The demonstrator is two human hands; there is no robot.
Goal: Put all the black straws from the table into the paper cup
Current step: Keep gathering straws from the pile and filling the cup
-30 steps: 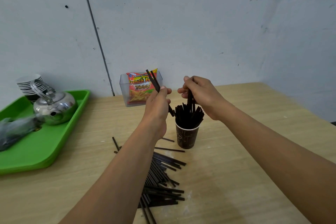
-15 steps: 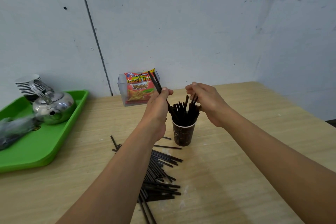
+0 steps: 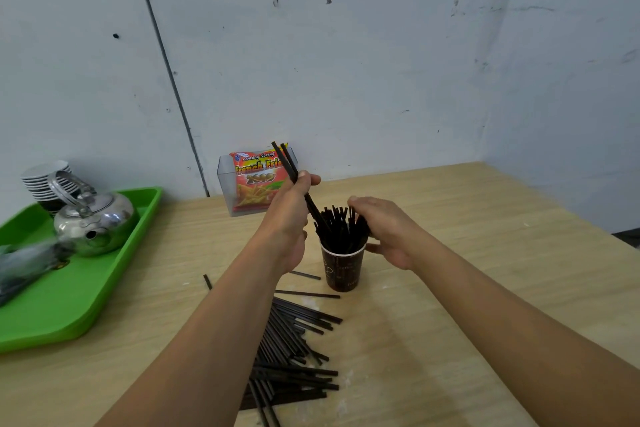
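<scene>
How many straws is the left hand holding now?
2 straws: both gripped side by side in the left hand, tips slanting up over the snack bag; a third may be hidden behind them.

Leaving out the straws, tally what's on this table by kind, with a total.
Paper cup: 1
Green tray: 1
Metal kettle: 1
Stack of white dishes: 1
Blurred grey bundle: 1
Snack packet: 1
Clear box: 1
Total: 7
</scene>
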